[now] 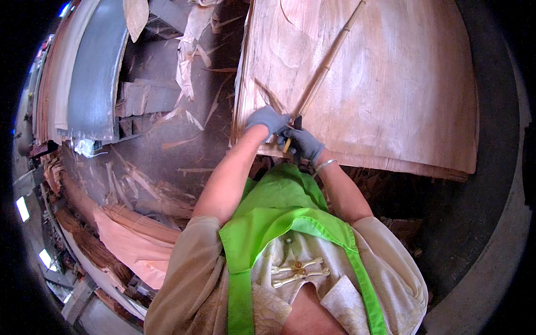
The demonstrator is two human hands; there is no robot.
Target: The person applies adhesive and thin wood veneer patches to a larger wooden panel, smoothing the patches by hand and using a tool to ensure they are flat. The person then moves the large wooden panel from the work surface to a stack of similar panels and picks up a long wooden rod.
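1. Tan bamboo stick [328, 61], long and jointed, lies slantwise over a stack of thin wood sheets [402, 89], running from the two hands up and to the right toward the top edge of the view
2. The right hand [306, 143], in a grey glove, has its fingers curled around the stick close to its lower end; a short yellowish tip pokes out below the fingers, and nearly all of the length reaches away above the grip
3. The left hand [268, 119], also gloved in grey, is just beside the stick on its left, near the right hand; its fingertips are hidden, so whether they pinch anything I cannot tell
4. A thin wood strip [273, 101] slants up and left from beside the left hand, over the sheets
5. A small black piece [297, 121] shows between stick and right hand, its kind unclear
6. A metal bracelet [326, 164] circles the right wrist; both hands are at the stack's near edge, just beyond the green apron [279, 192]
7. Torn wood scraps [139, 184] litter the ground to the left
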